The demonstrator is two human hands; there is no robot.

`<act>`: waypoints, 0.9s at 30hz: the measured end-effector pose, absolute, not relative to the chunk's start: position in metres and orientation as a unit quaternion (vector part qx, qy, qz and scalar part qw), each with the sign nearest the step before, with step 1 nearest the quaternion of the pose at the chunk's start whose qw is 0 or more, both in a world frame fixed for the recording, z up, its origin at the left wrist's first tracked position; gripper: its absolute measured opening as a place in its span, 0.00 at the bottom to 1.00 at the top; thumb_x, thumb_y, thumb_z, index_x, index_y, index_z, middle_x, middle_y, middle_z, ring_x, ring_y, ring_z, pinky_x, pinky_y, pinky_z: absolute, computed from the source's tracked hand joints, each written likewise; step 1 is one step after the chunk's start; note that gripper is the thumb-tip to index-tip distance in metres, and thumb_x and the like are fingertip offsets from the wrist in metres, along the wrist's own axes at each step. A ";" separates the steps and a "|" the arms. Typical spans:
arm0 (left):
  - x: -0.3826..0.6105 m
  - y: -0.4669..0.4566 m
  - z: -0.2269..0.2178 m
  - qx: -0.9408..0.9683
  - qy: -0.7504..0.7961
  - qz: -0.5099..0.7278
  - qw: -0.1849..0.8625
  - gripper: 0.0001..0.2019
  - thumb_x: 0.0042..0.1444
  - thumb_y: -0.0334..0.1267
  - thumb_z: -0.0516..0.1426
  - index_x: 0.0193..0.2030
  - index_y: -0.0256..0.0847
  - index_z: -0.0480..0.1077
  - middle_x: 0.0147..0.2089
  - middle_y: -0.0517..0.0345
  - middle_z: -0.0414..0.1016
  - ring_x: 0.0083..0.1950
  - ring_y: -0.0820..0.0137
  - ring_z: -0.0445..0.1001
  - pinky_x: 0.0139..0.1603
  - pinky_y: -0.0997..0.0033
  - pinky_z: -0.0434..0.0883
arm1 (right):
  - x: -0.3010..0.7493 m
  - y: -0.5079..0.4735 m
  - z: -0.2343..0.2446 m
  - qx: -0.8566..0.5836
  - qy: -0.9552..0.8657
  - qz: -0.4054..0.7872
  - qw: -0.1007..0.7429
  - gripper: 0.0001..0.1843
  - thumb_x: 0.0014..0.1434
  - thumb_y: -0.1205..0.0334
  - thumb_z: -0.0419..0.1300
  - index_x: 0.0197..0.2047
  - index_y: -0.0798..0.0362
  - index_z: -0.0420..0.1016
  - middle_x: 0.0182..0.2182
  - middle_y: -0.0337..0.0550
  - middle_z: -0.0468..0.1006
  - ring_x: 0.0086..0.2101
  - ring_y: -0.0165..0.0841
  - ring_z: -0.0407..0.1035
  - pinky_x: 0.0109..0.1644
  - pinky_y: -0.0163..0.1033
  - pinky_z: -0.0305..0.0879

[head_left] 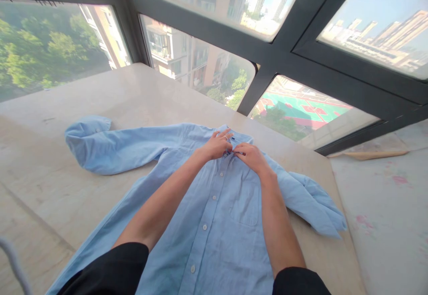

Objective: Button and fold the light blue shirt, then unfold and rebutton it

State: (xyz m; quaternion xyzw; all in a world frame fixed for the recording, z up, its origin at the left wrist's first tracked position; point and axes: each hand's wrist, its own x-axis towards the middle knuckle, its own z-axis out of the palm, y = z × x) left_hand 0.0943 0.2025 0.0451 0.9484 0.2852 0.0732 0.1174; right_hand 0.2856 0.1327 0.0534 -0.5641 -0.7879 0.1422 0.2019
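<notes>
A light blue button-up shirt [214, 214] lies front side up on a pale stone ledge [140, 94], collar towards the window. Its left sleeve [110, 147] stretches out to the left; the other sleeve [314, 201] is crumpled at the right. My left hand [217, 144] and my right hand [250, 155] meet at the top of the button placket just below the collar. Both hands pinch the fabric there, fingertips together at the top button. White buttons run down the placket, and a chest pocket [245, 203] sits beside my right forearm.
Large dark-framed windows [267, 58] rise right behind the ledge, with buildings, trees and a sports court far below. At the right, a paint-stained surface [384, 205] adjoins the ledge. A pale curved object [13, 259] shows at the bottom left corner.
</notes>
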 end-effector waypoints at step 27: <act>0.100 0.185 -0.006 0.846 0.389 0.310 0.194 0.08 0.63 0.37 0.56 0.42 0.38 0.77 0.46 0.49 0.75 0.44 0.67 0.74 0.47 0.69 0.70 | 0.273 0.118 0.016 -0.566 -0.791 0.111 0.205 0.13 0.65 0.67 0.53 0.43 0.48 0.79 0.42 0.44 0.79 0.42 0.35 0.75 0.46 0.37 0.70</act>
